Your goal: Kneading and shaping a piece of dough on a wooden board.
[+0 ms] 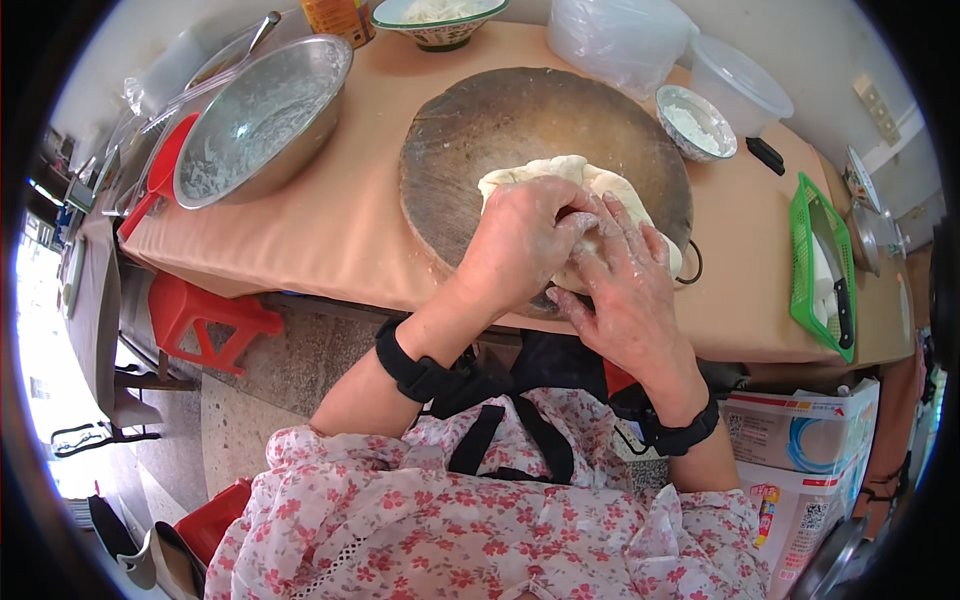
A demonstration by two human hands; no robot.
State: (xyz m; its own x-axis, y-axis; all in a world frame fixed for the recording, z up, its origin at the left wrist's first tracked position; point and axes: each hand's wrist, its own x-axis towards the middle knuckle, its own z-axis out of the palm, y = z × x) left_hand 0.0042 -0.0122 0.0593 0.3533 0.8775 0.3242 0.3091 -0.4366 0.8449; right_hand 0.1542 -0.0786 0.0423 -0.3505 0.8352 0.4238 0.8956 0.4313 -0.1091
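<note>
A pale, soft slab of dough (555, 170) lies on the near part of a thick round wooden board (480, 115). My left hand (525, 235) rests over it with curled fingers, closed on the dough near its middle. Beside it, my right hand (630, 285) lies on the dough with its fingers stretched out and somewhat apart. The fingertips of both hands nearly meet. Flour whitens my right fingers, and my hands hide much of the dough.
A floury metal bowl (265, 120) leans at the left beside a red scoop (165, 170). Beyond the board stands a patterned bowl (440, 35). On the right are a small bowl of white powder (697, 125), a plastic tub (740, 85) and a green basket (805, 270) with a knife (843, 300).
</note>
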